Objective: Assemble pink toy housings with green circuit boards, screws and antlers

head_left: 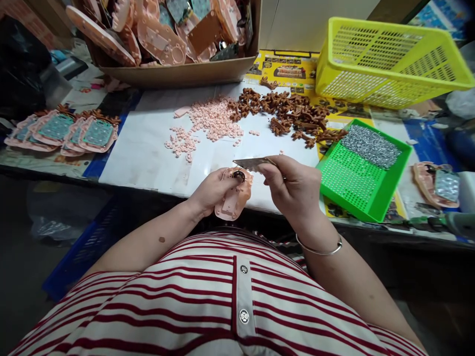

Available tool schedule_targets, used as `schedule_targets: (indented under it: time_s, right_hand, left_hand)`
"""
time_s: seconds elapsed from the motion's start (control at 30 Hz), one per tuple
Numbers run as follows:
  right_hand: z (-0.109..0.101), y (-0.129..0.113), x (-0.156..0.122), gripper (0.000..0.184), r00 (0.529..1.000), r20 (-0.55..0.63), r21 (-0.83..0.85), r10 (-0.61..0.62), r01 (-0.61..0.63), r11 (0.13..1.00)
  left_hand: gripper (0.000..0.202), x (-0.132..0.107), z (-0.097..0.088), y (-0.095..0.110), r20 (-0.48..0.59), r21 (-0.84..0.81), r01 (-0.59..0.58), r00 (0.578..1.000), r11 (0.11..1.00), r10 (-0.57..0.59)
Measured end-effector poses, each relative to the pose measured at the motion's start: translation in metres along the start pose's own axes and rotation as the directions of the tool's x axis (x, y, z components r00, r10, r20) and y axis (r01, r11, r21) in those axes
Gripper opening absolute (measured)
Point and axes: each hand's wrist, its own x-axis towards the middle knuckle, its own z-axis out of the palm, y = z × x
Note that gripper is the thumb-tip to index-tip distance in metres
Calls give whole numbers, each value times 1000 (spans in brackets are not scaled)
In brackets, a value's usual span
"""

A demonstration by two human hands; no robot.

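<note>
My left hand (213,192) grips a pink plastic shell (230,203) just off the table's front edge. Its thumb presses by a small dark round part (239,175), which looks like a speaker. In my right hand (293,185) is a thin flat circuit board (252,161), seen nearly edge-on above the shell. Fine wires seem to run between board and shell. Beyond my hands lie a heap of small pink plastic pieces (215,118) and a pile of brown antler-shaped parts (289,109).
A cardboard box (178,75) of shells and boards stands at the back left. On the right are a yellow basket (386,74) and a green tray (356,193) of metal screws (371,146). Assembled shells (55,131) lie left; another shell (426,185) and an electric screwdriver (441,223) lie right.
</note>
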Motion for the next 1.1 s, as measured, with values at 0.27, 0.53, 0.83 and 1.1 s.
schedule_targets:
  time_s: [0.27,0.53,0.83,1.1]
  right_hand:
    - [3,12,-7,40,949,-78,202,306,-286,937]
    - [-11,19,-3,41,738,285,656,611,-616,437]
    - [-15,8,-8,38,887,323,585,331,-462,667]
    - [-9,20,-8,10,995,-100,-73,-11,3,997]
  left_hand:
    - [37,0,-7,-3,-69,-8,75,995,997,-76]
    - [30,3,-10,-5,-69,66,97,993,993,-92]
    - [19,3,-7,-2,-29,78,93,995,993,-91]
    - [30,4,-13,-3,-41,138,120,993,983,-115]
